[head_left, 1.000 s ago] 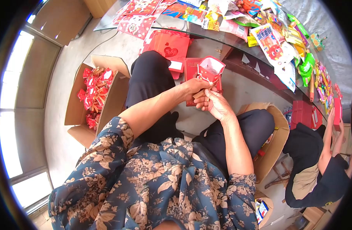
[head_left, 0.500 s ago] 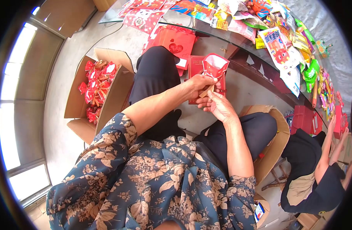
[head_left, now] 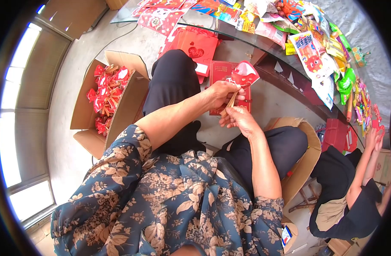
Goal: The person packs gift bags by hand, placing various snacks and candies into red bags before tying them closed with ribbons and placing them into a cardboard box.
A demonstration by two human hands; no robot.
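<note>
A small red-and-white printed bag [head_left: 244,75] is gathered at its lower part, its flared end spreading up and to the right. My left hand [head_left: 222,93] is closed around the gathered part. From there a tan ribbon-like strip [head_left: 232,100] runs down to my right hand [head_left: 242,120], whose thumb and fingers pinch its lower end. Behind both hands lies a red box [head_left: 219,71], partly covered by them and by the bag.
On the left, an open cardboard box [head_left: 127,104] holds several red bundles with tan strips. Red gift bags [head_left: 200,48] lie ahead. A glass-topped table [head_left: 263,42] carries many snack packets. Another cardboard box [head_left: 308,155] stands by my right knee. A co-worker [head_left: 344,200] sits at right.
The bag's flared end has tipped to the right. My right hand has drawn slightly down and left, and more of the tan strip shows between my hands. The co-worker's hands have come together.
</note>
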